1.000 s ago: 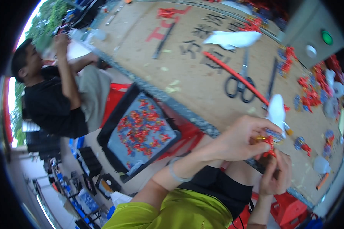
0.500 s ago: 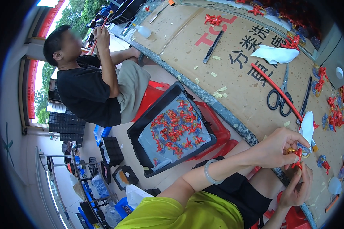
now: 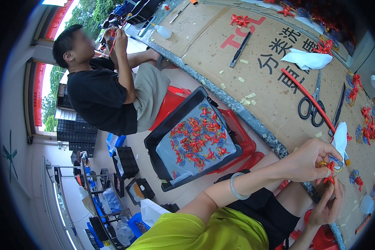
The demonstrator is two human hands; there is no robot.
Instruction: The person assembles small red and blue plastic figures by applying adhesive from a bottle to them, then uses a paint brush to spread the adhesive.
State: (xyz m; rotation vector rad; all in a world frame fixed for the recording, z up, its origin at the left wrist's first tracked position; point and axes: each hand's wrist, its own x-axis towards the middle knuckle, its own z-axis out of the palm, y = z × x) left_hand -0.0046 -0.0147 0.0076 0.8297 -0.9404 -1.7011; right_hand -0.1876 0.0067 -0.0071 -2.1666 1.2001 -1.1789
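Observation:
My left hand [image 3: 311, 160], with a pale bangle [image 3: 233, 186] on its wrist, pinches a small red figurine [image 3: 331, 171] with yellow and blue translucent parts. Just below it, the fingers of my right hand [image 3: 330, 206] close on the figurine's lower end. Both hands are over the granite table edge at the right. A piece of white cloth [image 3: 340, 139] stands up beside my left fingers; whether they touch it is unclear. More figurines [image 3: 356, 180] lie on the cardboard to the right of my hands.
On the cardboard [image 3: 208, 31] lie scissors [image 3: 311, 106], a red rod [image 3: 306, 93], a black cutter [image 3: 240, 50] and a white cloth [image 3: 306, 59]. A black tray [image 3: 150, 146] of figurines rests on red stools [image 3: 246, 146]. Beyond it sits a co-worker [image 3: 96, 91] holding a red-handled tool.
The whole view has shifted slightly, so the table and tray appear further right. My hands still hold the figurine in nearly the same pose. The co-worker's hands have moved a little.

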